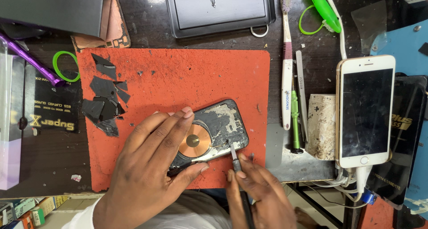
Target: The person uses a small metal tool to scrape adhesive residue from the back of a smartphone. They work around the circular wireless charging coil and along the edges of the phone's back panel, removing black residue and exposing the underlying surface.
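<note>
A phone body (220,126) with its back glass stripped lies on the orange mat (178,73), a copper coil (195,141) showing at its middle. My left hand (149,166) lies flat over the phone's near left part and holds it down. My right hand (258,193) grips a thin metal scraper (234,157), whose tip touches the phone's right edge. Several black glass shards (104,100) are piled on the mat's left side.
To the right of the mat lie a toothbrush (287,64), tweezers (302,95), a green screwdriver (295,122) and a white-and-gold phone (365,111) on a cable. A dark tray (220,10) sits at the back, with boxes at the left.
</note>
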